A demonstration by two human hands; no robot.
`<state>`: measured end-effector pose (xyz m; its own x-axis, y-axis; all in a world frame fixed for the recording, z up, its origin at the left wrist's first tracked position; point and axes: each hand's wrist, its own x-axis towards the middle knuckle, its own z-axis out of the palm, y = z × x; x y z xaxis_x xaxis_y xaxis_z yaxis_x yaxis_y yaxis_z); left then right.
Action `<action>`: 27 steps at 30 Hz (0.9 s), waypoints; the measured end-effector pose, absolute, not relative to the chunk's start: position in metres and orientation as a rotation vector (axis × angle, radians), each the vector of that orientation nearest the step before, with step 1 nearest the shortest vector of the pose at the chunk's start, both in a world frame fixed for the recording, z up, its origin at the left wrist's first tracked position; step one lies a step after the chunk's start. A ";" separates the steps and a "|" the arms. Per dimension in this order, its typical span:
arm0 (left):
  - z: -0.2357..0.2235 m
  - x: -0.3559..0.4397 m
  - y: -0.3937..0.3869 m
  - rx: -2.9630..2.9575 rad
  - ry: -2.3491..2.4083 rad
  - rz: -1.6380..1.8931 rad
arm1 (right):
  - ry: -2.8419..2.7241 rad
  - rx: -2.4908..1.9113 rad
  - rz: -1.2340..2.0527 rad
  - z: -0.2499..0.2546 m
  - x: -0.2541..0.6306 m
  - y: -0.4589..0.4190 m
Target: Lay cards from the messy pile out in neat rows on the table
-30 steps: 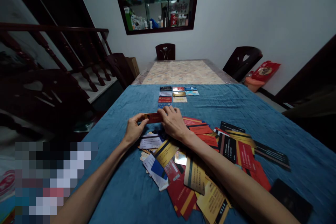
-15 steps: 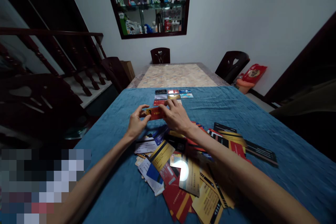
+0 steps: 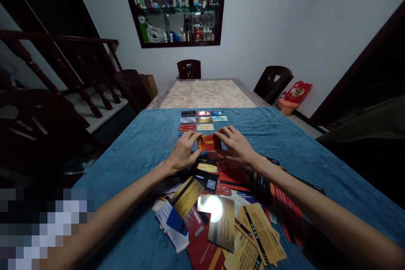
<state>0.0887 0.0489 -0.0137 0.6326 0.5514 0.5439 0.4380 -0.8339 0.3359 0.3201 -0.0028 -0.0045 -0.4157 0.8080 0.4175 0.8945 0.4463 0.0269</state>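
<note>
A red and orange plastic card marked YSM (image 3: 209, 142) is held by its two short ends, its printed face toward me. My left hand (image 3: 182, 152) pinches the left end between thumb and fingers. On the right end, the fingers of my right hand (image 3: 238, 147) are closed. Just beyond lie cards in neat rows, among them a red card (image 3: 187, 127), a cream card (image 3: 205, 127) and a black card (image 3: 189, 113). A blue card there is partly hidden behind my left hand. Below my hands spreads a loose pile of cards, with a gold card (image 3: 188, 196) on top.
A blue cloth (image 3: 126, 156) covers the near part of the table; the far part has a patterned cover (image 3: 209, 93). Dark chairs (image 3: 274, 84) stand around it. Beyond are a wall cabinet with shelves, a wooden railing (image 3: 57, 36) and a red bag (image 3: 299, 93).
Both hands have moved right with the YSM card. My right hand has shifted off its face to the right end, so more of it shows. The camera view has shifted slightly.
</note>
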 end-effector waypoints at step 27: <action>-0.026 0.185 0.150 2.922 0.905 0.526 | -2.302 -1.596 -0.094 -0.032 0.413 0.086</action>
